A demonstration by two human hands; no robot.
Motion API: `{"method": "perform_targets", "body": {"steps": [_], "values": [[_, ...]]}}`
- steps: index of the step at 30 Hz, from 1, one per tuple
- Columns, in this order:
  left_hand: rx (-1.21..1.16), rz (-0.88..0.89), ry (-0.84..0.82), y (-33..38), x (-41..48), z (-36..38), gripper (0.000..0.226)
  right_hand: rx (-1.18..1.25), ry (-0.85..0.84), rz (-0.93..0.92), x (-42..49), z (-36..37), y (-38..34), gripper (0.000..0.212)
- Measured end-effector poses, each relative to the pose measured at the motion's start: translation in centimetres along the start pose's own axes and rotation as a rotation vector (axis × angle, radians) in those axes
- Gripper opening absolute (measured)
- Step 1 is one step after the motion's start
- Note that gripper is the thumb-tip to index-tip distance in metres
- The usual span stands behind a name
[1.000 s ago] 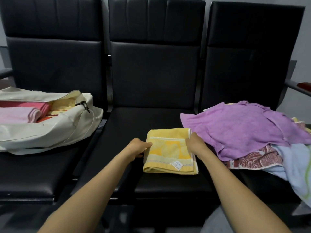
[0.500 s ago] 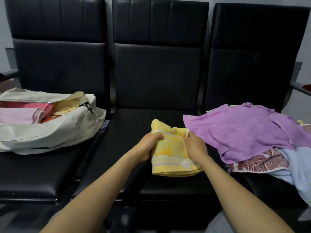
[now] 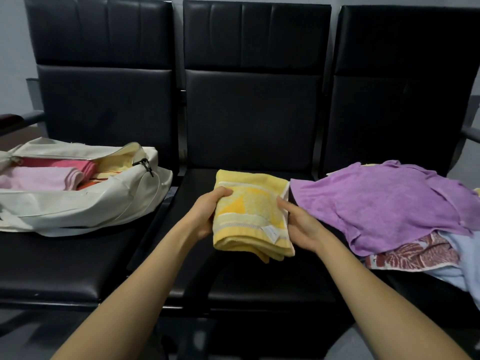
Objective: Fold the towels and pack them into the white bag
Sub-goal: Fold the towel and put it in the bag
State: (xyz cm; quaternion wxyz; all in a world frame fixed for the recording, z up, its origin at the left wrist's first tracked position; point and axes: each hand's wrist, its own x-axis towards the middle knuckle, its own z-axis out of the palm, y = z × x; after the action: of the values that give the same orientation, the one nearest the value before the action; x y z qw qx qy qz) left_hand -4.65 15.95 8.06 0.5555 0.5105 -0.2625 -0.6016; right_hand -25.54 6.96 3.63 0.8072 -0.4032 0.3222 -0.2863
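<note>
- Above the middle seat (image 3: 259, 281), left hand (image 3: 205, 216) and right hand (image 3: 298, 224) clamp the yellow towel (image 3: 249, 211) from both sides; the right fingers hide beneath it.
- It is folded thick, white label at the near edge; its long axis runs 6 to 12 o'clock.
- At 9 o'clock the white bag (image 3: 78, 211) is cut by the frame; at 3 o'clock, the purple towel (image 3: 376, 203) too.

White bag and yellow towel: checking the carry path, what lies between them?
Head view: between white fabric bag and folded yellow towel, only black seat cushion and the left hand.
</note>
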Motion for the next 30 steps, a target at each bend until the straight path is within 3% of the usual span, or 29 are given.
{"method": "perform_targets", "body": {"steps": [2, 4, 8, 10, 14, 17, 18, 20, 23, 27, 30], "values": [[0.130, 0.027, 0.055, 0.2, 0.2, -0.6, 0.034, -0.060, 0.053, -0.027, -0.1, -0.2, -0.1, 0.075], [0.246, 0.040, 0.138, 0.0, 0.6, -1.6, 0.040, -0.116, 0.100, -0.059, 0.0, -0.3, -0.2, 0.078], [0.417, 0.100, 0.236, -0.7, 1.1, -2.9, 0.062, -0.197, 0.121, -0.150, -0.5, 0.9, -0.6, 0.040], [0.394, 0.106, 0.194, -0.7, 1.1, -2.9, 0.066, -0.217, 0.120, -0.174, -0.8, 1.7, -0.6, 0.028], [0.241, 0.090, -0.074, 0.6, 0.2, -2.7, 0.042, -0.228, 0.220, -0.197, -1.0, 2.3, -0.8, 0.025], [0.383, 0.122, -0.217, 0.5, -0.5, -3.5, 0.050, -0.295, 0.119, -0.193, -1.6, 2.0, -1.6, 0.022], [0.473, 0.147, -0.215, 0.4, -0.6, -3.8, 0.060, -0.395, 0.072, -0.181, -1.8, 1.8, -1.8, 0.032], [0.680, 0.223, -0.173, 0.1, -0.6, -4.0, 0.076, -0.682, 0.032, -0.152, -2.0, 1.5, -1.7, 0.061], [0.917, 0.320, -0.090, -0.2, -0.5, -3.9, 0.090, -1.051, 0.133, -0.162, -2.1, 2.2, -1.1, 0.087], [1.253, 0.422, 0.046, -1.1, -0.6, -3.3, 0.098, -1.252, 0.268, -0.296, -1.8, 3.2, -0.5, 0.080], [1.323, 0.565, 0.210, -1.7, -0.8, -3.1, 0.087, -1.332, 0.329, -0.376, -1.7, 3.7, -0.3, 0.063]]}}
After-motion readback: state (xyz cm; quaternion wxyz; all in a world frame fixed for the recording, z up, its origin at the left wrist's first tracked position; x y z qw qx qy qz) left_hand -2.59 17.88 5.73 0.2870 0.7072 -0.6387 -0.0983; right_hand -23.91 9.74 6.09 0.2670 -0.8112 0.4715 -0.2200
